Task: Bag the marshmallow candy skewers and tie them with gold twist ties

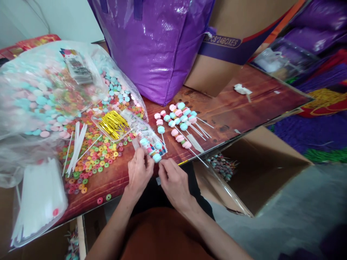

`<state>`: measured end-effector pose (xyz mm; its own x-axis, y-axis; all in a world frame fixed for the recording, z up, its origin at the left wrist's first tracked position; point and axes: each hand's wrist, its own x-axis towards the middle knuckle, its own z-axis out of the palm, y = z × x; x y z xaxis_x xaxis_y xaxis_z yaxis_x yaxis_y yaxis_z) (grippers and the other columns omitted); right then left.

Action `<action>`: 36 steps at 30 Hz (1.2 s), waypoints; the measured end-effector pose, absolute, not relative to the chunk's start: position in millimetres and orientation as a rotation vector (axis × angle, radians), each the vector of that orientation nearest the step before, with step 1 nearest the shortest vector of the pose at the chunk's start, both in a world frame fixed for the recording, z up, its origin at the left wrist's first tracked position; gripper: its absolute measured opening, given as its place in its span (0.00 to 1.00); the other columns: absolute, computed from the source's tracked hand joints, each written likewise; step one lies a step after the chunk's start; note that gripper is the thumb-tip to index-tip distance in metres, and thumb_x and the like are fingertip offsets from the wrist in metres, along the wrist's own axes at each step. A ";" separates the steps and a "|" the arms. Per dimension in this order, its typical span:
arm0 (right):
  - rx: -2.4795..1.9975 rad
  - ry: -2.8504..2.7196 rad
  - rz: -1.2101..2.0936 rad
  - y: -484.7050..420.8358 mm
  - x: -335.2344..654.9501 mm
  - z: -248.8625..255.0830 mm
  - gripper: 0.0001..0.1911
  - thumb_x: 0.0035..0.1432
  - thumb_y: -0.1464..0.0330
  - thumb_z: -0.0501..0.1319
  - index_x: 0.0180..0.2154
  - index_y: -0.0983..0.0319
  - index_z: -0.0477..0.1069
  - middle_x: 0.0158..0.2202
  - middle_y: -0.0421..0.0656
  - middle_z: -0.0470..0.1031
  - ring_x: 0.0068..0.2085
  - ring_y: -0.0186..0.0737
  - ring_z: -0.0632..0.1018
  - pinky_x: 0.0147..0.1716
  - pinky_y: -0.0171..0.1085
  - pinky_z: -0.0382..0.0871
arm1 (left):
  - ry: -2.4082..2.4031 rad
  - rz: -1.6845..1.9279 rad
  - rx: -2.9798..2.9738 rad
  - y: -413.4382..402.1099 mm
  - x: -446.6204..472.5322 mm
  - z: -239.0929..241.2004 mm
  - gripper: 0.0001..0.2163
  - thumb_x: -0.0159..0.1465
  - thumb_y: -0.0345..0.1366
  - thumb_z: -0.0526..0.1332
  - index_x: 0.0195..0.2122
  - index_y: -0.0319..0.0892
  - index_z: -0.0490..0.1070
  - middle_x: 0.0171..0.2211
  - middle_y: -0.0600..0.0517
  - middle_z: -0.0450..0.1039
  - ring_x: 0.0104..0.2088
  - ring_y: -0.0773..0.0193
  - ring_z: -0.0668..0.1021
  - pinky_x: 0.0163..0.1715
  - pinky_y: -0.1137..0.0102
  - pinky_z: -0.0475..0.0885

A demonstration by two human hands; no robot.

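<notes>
A candy skewer with blue pieces lies at the table's front edge, partly inside a clear printed wrapper. My left hand pinches its left side near the lower end. The fingers of my right hand are closed at the bottom end, where the stick and wrapper edge are hidden by the fingertips. Just beyond are printed wrappers. Several pink and blue candy skewers lie to the right on white sticks, one pink skewer nearer to me.
Gold twist ties fill a clear tray among loose candy rings. White sticks lie left, beside a bag of sticks and a big candy bag. A purple bag and carton stand behind; an open box sits below right.
</notes>
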<state>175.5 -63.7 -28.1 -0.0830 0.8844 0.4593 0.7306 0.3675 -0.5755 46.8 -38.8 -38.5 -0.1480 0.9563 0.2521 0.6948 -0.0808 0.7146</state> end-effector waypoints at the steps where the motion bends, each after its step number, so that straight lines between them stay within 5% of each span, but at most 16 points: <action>1: -1.392 -1.839 0.262 -63.6 173.7 -27.7 0.12 0.67 0.76 0.52 0.31 0.62 0.69 0.26 0.41 0.69 0.26 0.35 0.71 0.27 0.32 0.64 | 1.837 1.089 1.779 -40.1 46.8 -39.2 0.04 0.60 0.29 0.57 0.32 0.46 0.63 0.26 0.55 0.68 0.26 0.63 0.71 0.28 0.70 0.61; 8: -1.246 -1.653 0.455 -56.5 175.6 -28.0 0.10 0.67 0.77 0.53 0.36 0.62 0.70 0.28 0.41 0.70 0.29 0.35 0.73 0.32 0.33 0.69 | 1.470 1.171 1.447 -47.6 39.5 -32.3 0.01 0.65 0.34 0.60 0.36 0.45 0.67 0.31 0.54 0.70 0.29 0.66 0.72 0.33 0.71 0.66; 15: -1.220 -1.794 0.280 -57.1 180.5 -33.7 0.09 0.68 0.75 0.54 0.39 0.62 0.73 0.27 0.42 0.71 0.27 0.34 0.72 0.29 0.32 0.68 | 1.188 1.318 0.609 -28.1 44.7 -12.6 0.18 0.62 0.51 0.64 0.40 0.40 0.74 0.37 0.47 0.76 0.38 0.60 0.78 0.40 0.67 0.72; 25: -1.170 -1.809 0.412 -60.5 187.2 -36.4 0.09 0.67 0.75 0.56 0.40 0.63 0.75 0.30 0.43 0.74 0.29 0.34 0.76 0.31 0.32 0.71 | 1.004 1.395 0.236 -6.1 47.6 -4.1 0.13 0.61 0.44 0.67 0.38 0.38 0.74 0.30 0.51 0.77 0.29 0.64 0.78 0.35 0.68 0.76; 30: -1.127 -1.920 0.273 -59.8 187.1 -36.4 0.12 0.67 0.76 0.55 0.42 0.62 0.77 0.28 0.43 0.74 0.28 0.34 0.76 0.28 0.31 0.70 | 1.016 1.452 0.253 -8.6 59.2 0.3 0.13 0.58 0.43 0.70 0.33 0.40 0.70 0.24 0.56 0.69 0.23 0.70 0.73 0.24 0.74 0.69; 36: -1.053 -1.700 0.403 -55.9 184.1 -22.2 0.11 0.66 0.76 0.56 0.43 0.62 0.76 0.31 0.45 0.75 0.31 0.36 0.77 0.32 0.34 0.74 | 0.751 1.284 0.311 -11.6 68.6 9.8 0.13 0.57 0.39 0.72 0.32 0.39 0.69 0.23 0.59 0.61 0.23 0.73 0.68 0.28 0.74 0.68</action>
<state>184.1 -55.9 -22.2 -0.0658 0.8009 0.5951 0.4482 0.5566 -0.6995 68.6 -11.6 9.8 0.0911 0.9397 -0.3295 -0.7478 0.2831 0.6006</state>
